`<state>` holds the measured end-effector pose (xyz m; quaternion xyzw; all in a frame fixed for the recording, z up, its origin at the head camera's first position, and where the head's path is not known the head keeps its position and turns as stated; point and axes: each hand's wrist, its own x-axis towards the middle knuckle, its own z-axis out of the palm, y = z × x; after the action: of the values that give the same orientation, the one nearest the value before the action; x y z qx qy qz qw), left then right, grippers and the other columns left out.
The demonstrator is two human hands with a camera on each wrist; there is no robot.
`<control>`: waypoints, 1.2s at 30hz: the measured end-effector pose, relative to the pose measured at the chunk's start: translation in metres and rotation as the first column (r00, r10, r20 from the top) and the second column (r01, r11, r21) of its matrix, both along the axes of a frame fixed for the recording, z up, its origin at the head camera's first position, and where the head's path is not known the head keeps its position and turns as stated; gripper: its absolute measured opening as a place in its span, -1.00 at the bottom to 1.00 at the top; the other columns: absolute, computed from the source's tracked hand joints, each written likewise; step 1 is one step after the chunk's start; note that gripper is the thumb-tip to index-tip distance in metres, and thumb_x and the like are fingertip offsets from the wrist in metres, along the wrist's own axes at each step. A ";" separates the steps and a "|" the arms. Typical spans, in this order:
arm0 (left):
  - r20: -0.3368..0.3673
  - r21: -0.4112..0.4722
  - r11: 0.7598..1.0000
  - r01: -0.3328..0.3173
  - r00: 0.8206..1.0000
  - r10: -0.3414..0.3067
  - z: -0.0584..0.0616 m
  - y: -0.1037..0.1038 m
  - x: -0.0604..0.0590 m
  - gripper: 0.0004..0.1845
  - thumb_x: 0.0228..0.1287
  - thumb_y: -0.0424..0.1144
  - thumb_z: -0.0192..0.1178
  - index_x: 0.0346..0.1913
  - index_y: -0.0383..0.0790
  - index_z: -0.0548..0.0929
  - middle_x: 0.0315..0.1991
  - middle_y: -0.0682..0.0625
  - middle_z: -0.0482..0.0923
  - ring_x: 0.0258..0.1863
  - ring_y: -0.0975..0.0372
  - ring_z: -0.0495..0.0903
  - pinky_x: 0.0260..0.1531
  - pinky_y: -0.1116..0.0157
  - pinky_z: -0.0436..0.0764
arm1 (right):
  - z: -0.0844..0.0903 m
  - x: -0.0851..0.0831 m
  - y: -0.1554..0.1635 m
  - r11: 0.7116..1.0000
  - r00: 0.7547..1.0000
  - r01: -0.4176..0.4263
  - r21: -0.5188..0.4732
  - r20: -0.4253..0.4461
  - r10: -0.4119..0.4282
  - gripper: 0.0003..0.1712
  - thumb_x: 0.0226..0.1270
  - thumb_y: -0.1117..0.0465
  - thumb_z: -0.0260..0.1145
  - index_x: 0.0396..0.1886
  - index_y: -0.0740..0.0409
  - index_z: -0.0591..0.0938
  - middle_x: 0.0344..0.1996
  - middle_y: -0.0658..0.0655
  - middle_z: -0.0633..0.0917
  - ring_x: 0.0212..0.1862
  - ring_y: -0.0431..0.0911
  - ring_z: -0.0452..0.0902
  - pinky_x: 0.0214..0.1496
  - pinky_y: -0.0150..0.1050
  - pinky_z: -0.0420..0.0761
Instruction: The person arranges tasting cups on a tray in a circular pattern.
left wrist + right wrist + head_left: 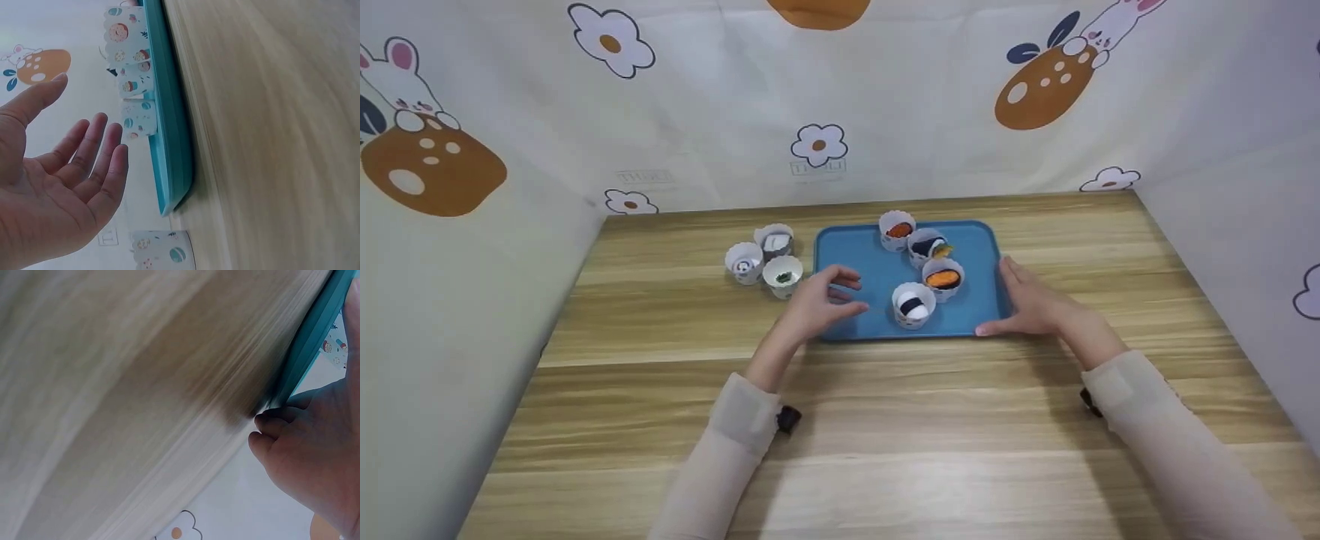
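A blue tray (870, 244) lies on the table, with several white patterned paper cups on it. They hold sushi-like pieces: a red-topped cup (898, 230), a dark one with a yellow bit (928, 247), an orange-topped one (943, 280) and a white one with a black band (913, 305). My left hand (816, 304) hovers over the tray's left part, fingers loosely bent, nothing in it. My right hand (1031, 300) rests against the tray's right side, fingers along the edge and thumb at the near corner. In the right wrist view its fingertips (270, 424) are right at the tray's edge.
Left of the tray, 3 more paper cups stand close together: one with a white piece (776, 241), one with a swirled slice (745, 264) and one with green bits (783, 277). A printed cloth (720, 112) hangs behind the wooden table (930, 420).
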<state>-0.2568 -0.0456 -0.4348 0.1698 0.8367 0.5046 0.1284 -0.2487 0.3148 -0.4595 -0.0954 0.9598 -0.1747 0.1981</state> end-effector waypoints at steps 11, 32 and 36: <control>-0.047 0.114 0.992 -0.061 0.997 0.067 0.006 -0.033 0.003 -0.50 0.23 -0.34 0.37 0.21 -0.40 0.51 0.10 -0.27 0.61 0.11 -0.16 0.60 0.20 0.04 0.58 | 0.001 0.001 0.002 1.000 1.000 -0.001 -0.016 -0.005 0.001 0.62 -0.04 -0.50 0.40 0.55 0.41 -0.31 0.57 0.44 -0.27 0.59 0.36 -0.33 0.57 0.27 -0.11; -0.136 0.308 0.908 -0.284 0.932 0.337 -0.005 -0.087 -0.014 -0.52 0.15 -0.57 0.29 0.15 -0.52 0.44 0.16 -0.44 0.50 0.23 -0.21 0.48 0.36 -0.06 0.40 | 0.001 0.002 0.001 1.000 1.000 0.023 -0.020 0.010 -0.023 0.63 -0.05 -0.50 0.40 0.56 0.35 -0.35 0.58 0.39 -0.32 0.59 0.35 -0.38 0.57 0.28 -0.13; -0.113 0.314 0.889 -0.332 0.917 0.382 -0.005 -0.092 -0.018 -0.50 0.16 -0.57 0.28 0.18 -0.52 0.43 0.20 -0.42 0.48 0.27 -0.17 0.46 0.38 -0.01 0.38 | 0.001 0.002 0.001 0.999 0.999 0.028 -0.021 0.018 -0.027 0.63 -0.05 -0.51 0.40 0.56 0.34 -0.36 0.58 0.38 -0.33 0.59 0.34 -0.38 0.57 0.28 -0.13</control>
<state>-0.2746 -0.1377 -0.4397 0.0723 0.7788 0.6197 -0.0653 -0.2463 0.3153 -0.4585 -0.0829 0.9573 -0.1885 0.2031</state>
